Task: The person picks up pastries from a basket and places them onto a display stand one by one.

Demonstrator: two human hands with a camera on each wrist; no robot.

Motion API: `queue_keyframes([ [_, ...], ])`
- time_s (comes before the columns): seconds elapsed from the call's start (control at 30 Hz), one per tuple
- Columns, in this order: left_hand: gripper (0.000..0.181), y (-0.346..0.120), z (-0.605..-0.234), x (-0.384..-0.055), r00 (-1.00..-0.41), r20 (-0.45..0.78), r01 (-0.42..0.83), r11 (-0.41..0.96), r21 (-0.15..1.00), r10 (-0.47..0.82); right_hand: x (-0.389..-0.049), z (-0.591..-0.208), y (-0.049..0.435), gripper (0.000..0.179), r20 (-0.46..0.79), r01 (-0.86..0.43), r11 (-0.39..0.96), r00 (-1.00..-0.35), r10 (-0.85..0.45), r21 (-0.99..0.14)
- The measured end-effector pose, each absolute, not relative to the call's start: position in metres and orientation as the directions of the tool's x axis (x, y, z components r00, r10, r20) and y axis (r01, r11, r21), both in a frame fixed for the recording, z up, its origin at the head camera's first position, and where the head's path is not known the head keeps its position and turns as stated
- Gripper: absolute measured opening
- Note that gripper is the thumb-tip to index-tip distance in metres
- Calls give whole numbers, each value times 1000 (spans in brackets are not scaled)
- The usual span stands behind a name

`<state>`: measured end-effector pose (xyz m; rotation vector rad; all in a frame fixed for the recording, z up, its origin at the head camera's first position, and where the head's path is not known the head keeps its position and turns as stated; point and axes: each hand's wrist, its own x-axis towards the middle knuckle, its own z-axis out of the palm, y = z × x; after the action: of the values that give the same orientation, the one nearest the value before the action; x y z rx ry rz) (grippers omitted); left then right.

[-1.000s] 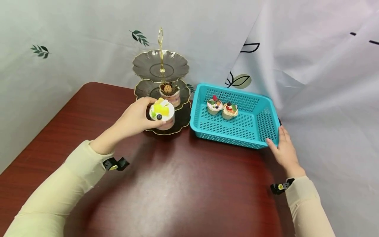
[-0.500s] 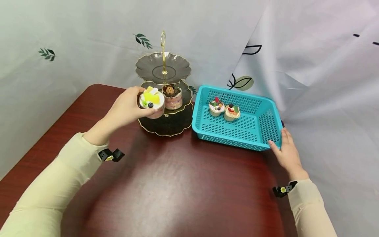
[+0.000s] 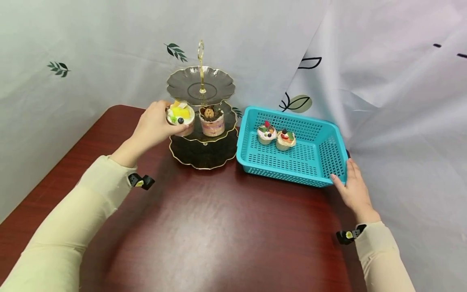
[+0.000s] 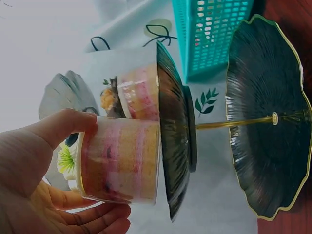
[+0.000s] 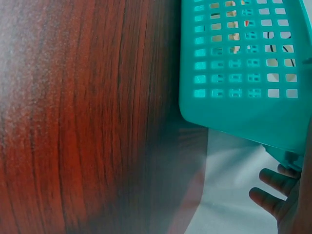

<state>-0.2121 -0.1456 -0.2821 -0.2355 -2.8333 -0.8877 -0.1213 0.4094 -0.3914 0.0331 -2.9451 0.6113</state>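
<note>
My left hand (image 3: 155,123) grips a clear cake cup (image 3: 180,119) topped with yellow fruit and a blueberry. In the left wrist view its layered pink side (image 4: 122,161) shows between thumb and fingers. The cup is at the middle tier (image 4: 173,126) of a dark, gold-rimmed stand; whether its base touches the tier I cannot tell. A second cake cup (image 3: 212,121), topped with chocolate and a walnut, stands beside it on that tier. My right hand (image 3: 354,190) holds the near right corner of a turquoise basket (image 3: 284,174), thumb over the rim, fingers outside.
Two small fruit-topped cupcakes, one pink (image 3: 266,133) and one cream (image 3: 285,140), sit in the basket's left part. The stand's top tier (image 3: 201,83) and bottom tier (image 3: 204,156) hold nothing. A patterned curtain (image 3: 109,52) hangs behind the reddish-brown table (image 3: 219,227).
My left hand has carried the yellow-fruit cake cup leftward and back, from in front of the walnut-topped cup to its left side at the middle tier. The right hand stays at the basket.
</note>
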Motion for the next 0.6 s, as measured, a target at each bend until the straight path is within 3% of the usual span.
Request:
queue_keyframes([
  [0.6, 66, -144, -294, -242, -970, 204, 224, 792, 567, 129, -120, -391, 411, 80, 132, -42, 923, -991, 10, -383],
])
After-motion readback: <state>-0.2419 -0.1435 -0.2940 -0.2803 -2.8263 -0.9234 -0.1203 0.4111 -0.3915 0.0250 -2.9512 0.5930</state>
